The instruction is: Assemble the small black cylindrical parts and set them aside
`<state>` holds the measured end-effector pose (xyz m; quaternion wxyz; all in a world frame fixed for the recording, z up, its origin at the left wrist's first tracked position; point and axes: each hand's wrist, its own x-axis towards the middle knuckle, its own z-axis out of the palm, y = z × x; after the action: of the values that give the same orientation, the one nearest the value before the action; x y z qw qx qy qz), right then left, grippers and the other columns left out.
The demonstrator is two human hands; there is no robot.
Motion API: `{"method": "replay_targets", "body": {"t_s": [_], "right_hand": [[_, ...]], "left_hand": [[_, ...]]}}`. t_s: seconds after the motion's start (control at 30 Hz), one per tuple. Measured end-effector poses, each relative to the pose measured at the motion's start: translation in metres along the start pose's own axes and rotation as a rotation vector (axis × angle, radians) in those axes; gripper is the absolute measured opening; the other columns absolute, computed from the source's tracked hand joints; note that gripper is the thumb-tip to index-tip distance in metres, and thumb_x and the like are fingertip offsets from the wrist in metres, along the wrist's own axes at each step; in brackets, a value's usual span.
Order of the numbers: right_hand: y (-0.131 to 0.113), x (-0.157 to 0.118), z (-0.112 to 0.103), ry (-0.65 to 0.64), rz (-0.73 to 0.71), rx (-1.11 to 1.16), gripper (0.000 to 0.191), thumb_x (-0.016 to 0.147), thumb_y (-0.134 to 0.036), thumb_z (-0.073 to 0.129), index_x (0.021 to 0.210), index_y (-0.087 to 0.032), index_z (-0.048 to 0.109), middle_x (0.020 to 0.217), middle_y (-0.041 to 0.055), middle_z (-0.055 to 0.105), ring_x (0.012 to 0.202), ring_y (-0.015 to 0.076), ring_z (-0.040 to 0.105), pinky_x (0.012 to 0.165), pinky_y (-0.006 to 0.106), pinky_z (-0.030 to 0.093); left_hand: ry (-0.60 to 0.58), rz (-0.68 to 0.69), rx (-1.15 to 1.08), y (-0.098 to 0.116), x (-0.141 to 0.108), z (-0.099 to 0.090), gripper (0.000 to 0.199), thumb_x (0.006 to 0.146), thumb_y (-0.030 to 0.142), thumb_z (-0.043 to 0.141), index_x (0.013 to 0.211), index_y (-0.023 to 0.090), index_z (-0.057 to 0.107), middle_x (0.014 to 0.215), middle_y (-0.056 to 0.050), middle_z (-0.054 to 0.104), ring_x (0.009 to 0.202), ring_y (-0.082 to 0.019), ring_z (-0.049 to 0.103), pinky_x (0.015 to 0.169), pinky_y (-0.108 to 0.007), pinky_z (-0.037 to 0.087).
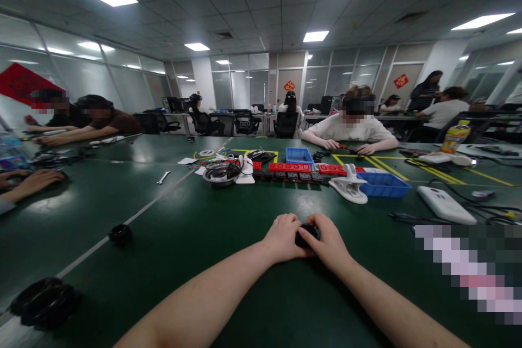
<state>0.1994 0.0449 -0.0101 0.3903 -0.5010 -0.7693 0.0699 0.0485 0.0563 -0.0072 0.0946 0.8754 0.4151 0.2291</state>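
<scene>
A small black round object [305,237] sits between my two hands, low over the green table [228,217]. My left hand [282,236] closes around it from the left, fingers curled over the far side. From the right, my right hand [329,242] grips it too, with the thumb laid across its top. Much of the object is covered by my fingers, so its exact kind does not show. Two more black round pieces lie to the left: a small one [121,235] and a larger, ridged one [45,302].
Beyond my hands stand a metal bowl [222,176], red-and-black power strips [290,168], a white clamp [351,185] and blue bins [385,184]. A wrench [163,178] lies left. A white device [445,204] and cables are right. A person sits opposite; another's hand [41,182] is left.
</scene>
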Motion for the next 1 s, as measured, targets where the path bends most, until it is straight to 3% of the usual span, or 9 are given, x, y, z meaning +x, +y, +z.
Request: {"method": "replay_targets", "body": {"t_s": [0.2,0.43,0.63,0.83,1.0], "right_hand": [[-0.006,0.001,-0.005,-0.020,-0.044,0.040,0.014,0.076,-0.031,0.052,0.080,-0.018,0.056,0.079,0.0051,0.055,0.078,0.0208,0.051,0.070,0.034,0.041],[-0.009,0.000,-0.009,-0.090,-0.166,0.159,0.024,0.073,-0.016,0.044,0.085,-0.022,0.064,0.087,0.0040,0.062,0.085,0.0195,0.053,0.078,0.035,0.041],[-0.010,-0.001,-0.011,-0.139,-0.200,0.303,0.025,0.073,-0.016,0.040,0.078,-0.022,0.065,0.078,0.0030,0.065,0.083,0.0212,0.053,0.077,0.037,0.041],[-0.017,-0.006,-0.012,-0.120,-0.231,0.233,0.020,0.082,-0.030,0.044,0.088,-0.022,0.062,0.094,0.0065,0.058,0.093,0.0224,0.050,0.083,0.039,0.039],[-0.014,-0.005,-0.009,-0.095,-0.205,0.107,0.026,0.079,-0.037,0.051,0.097,-0.019,0.054,0.097,0.0078,0.055,0.093,0.0232,0.049,0.082,0.038,0.039]], "left_hand": [[-0.039,0.029,-0.045,-0.009,0.001,-0.002,0.049,0.060,0.053,0.068,0.096,0.020,0.058,0.098,-0.004,0.051,0.092,-0.023,0.049,0.084,-0.034,0.041],[-0.205,0.030,-0.089,-0.021,0.006,-0.004,0.056,0.059,0.052,0.069,0.106,0.025,0.056,0.114,-0.005,0.047,0.110,-0.030,0.040,0.100,-0.053,0.019],[-0.307,0.109,-0.111,-0.023,0.007,-0.007,0.056,0.064,0.055,0.064,0.112,0.029,0.053,0.123,-0.004,0.043,0.117,-0.030,0.033,0.101,-0.055,0.012],[-0.280,0.109,-0.104,-0.018,0.006,-0.008,0.065,0.061,0.058,0.064,0.116,0.027,0.049,0.120,-0.006,0.046,0.115,-0.030,0.037,0.100,-0.055,0.016],[-0.185,0.111,-0.075,-0.012,0.002,-0.005,0.074,0.057,0.059,0.066,0.120,0.027,0.043,0.120,-0.006,0.046,0.112,-0.029,0.040,0.099,-0.056,0.018]]}}
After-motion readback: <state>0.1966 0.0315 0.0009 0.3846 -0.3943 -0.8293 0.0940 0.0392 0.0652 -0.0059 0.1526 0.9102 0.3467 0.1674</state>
